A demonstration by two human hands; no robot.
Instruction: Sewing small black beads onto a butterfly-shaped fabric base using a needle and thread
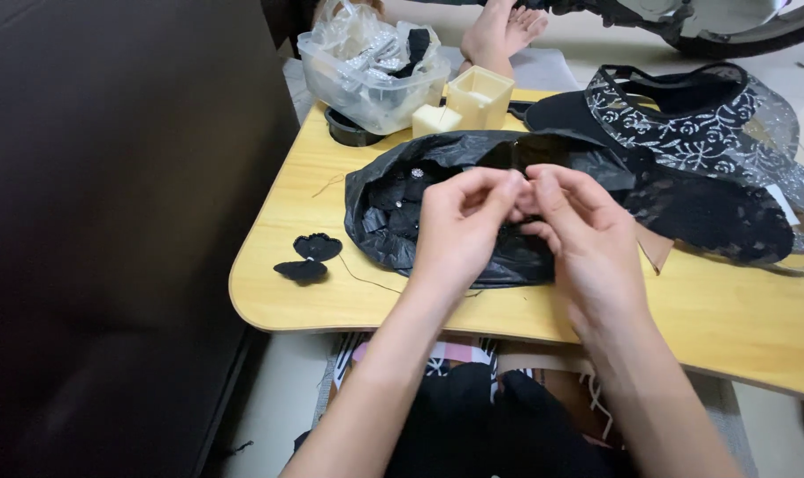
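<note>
Fabric, a black butterfly-shaped cloth piece (307, 258), is lying at the left of the pale wooden table (331, 301), and behind it we are seeing a clear plastic tub of scraps (371, 71). Our left hand (459, 226) and right hand (583, 239) are meeting fingertip to fingertip over the open black plastic bag (437, 204); each grip is pinching shut, though we cannot tell on what. Farther right, a black visor with a silver floral brim (685, 124) is resting on the table.
</note>
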